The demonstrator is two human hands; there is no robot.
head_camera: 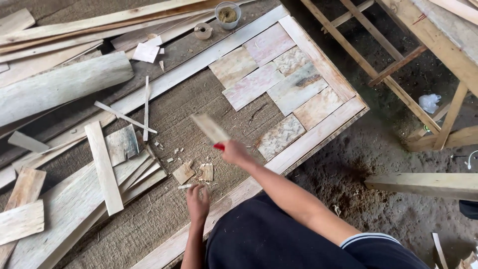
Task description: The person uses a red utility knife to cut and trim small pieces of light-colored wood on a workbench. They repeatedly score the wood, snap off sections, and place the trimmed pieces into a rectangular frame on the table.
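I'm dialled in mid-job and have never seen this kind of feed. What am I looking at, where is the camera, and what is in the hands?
There is no machine: a person works with bare hands, filmed from a camera on their head looking down. The right hand holds a red-handled tool with a blurred flat blade. The left hand rests on the board near small wood chips. Flat wood tiles fill a corner of the wooden frame. Loose wood strips lie to the left; a small cup stands at the top.

The right hand [234, 152] is lifted up, with its arm stretched out long. Its fingers are curled tight around something. The left hand [197, 201] is lower, below and left of the right hand, palm down, fingers bent a little.
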